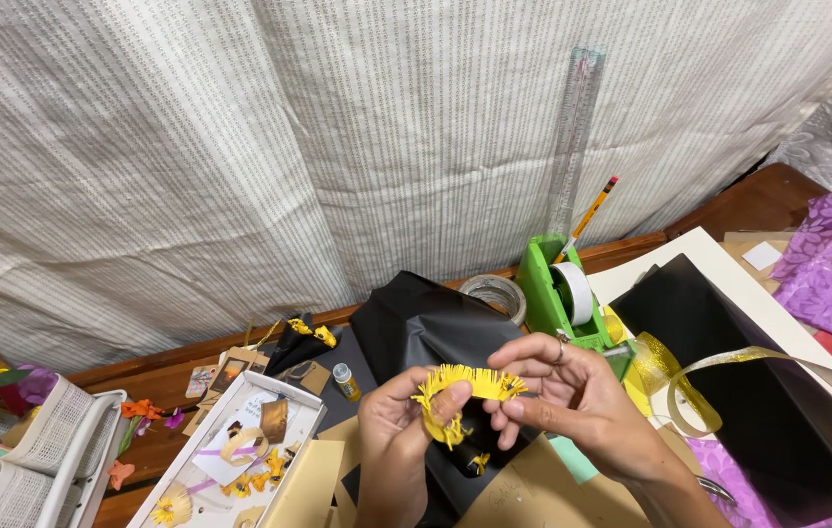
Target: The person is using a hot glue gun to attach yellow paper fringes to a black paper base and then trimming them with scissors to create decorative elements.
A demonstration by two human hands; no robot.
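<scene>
Both hands meet just above the front edge of the tabletop [758, 200], which is crowded with craft supplies. Between them is a yellow fringed paper strip [465, 386], curled into an arc with its cut fringe pointing outward. The left hand [398, 430] is closed around the strip's left end, thumb and forefinger pinched on it where it bends down. The right hand [572, 396] pinches the right end between thumb and fingertips, with the other fingers loosely curled and a ring on one finger.

The strip looks very light and thin. It should bend easily, and the fine fringe would probably tear or crumple if squeezed. The uncut band along the inner edge looks like the safest place to grip, and that is roughly where the fingers sit; a light pinch would likely be enough.

Under the hands lies a crumpled black paper sheet [426, 328] on top of tan card. Toward the back edge stand a green tape dispenser [558, 293] with a clear ruler [572, 137] and a pencil [592, 210] propped in it, and a roll of tape [494, 293] just beside it. A small glue bottle [344, 379] stands near the black sheet. At the left front corner is a white tray [240, 450] holding paper scraps and small yellow pieces, and a gold ribbon [719, 376] loops over a black card on the right.
</scene>
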